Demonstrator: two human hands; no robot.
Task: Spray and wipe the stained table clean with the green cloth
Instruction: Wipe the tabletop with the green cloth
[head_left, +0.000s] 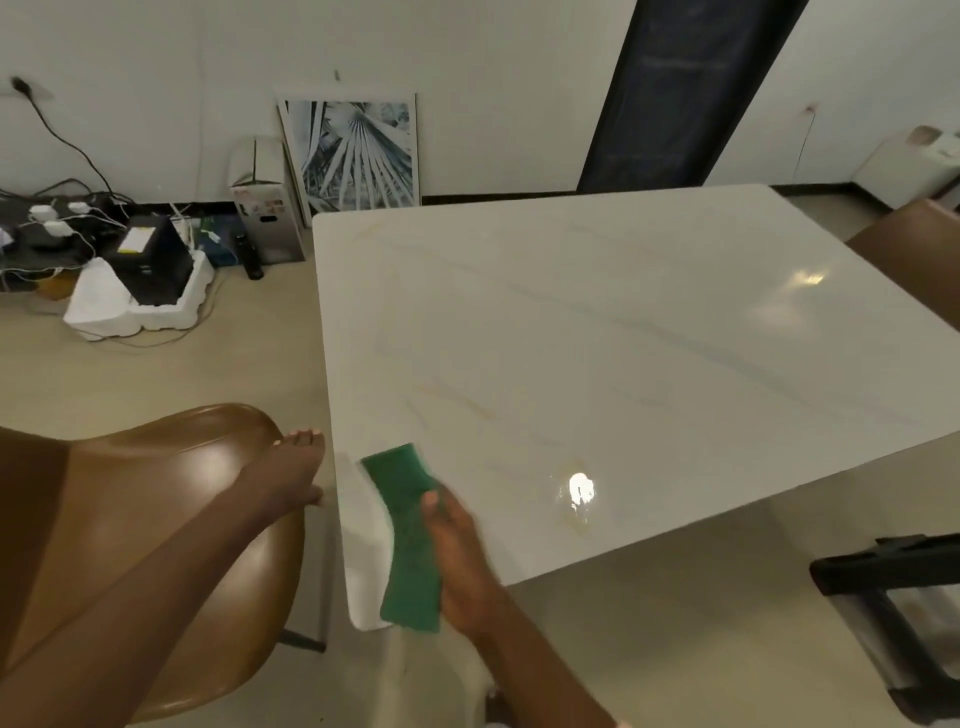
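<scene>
One table (597, 312) — one cloth (410, 540) — two chairs (171, 499)

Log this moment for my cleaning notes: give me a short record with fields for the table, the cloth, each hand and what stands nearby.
table: white marbled table, glossy, faint yellowish streaks on it, a wet-looking shiny patch near the front edge
cloth: green cloth, lying along the table's near left corner
right hand: right hand rests on the cloth's right edge, blurred
left hand: left hand rests on the brown chair, fingers straight
spray bottle: not in view
nearby: framed leaf print leaning on the wall
</scene>
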